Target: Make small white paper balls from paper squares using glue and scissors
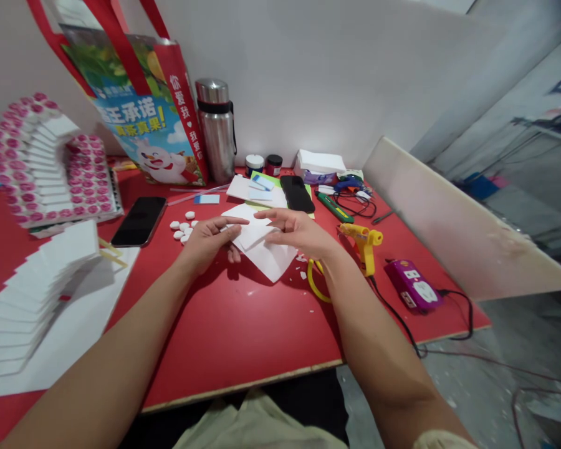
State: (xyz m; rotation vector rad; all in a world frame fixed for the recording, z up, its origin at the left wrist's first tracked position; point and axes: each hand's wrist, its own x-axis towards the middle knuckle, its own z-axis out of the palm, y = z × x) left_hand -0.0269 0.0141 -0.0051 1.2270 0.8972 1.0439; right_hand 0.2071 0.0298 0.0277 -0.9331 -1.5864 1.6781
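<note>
Over the red table, my left hand (212, 242) and my right hand (298, 232) face each other across a small white piece of paper or card (254, 237). Thumb and fingers of both hands pinch its opposite ends. Just under it lies a larger white sheet (275, 263), one corner pointing toward me; I cannot tell whether the two are joined. Beside my left hand is a loose group of white round discs (185, 232). White scraps (303, 274) and a yellow ring (318, 284), perhaps a tape roll, lie near my right wrist.
A yellow glue gun (365, 244), green cutter (334, 207) and purple power socket (412, 285) are at right. Two phones (140, 221) (297, 193), a steel flask (216, 134) and a bag (144, 118) stand around. Left are a fanned white card structure (42, 287) and a pink-and-white arch (28, 162).
</note>
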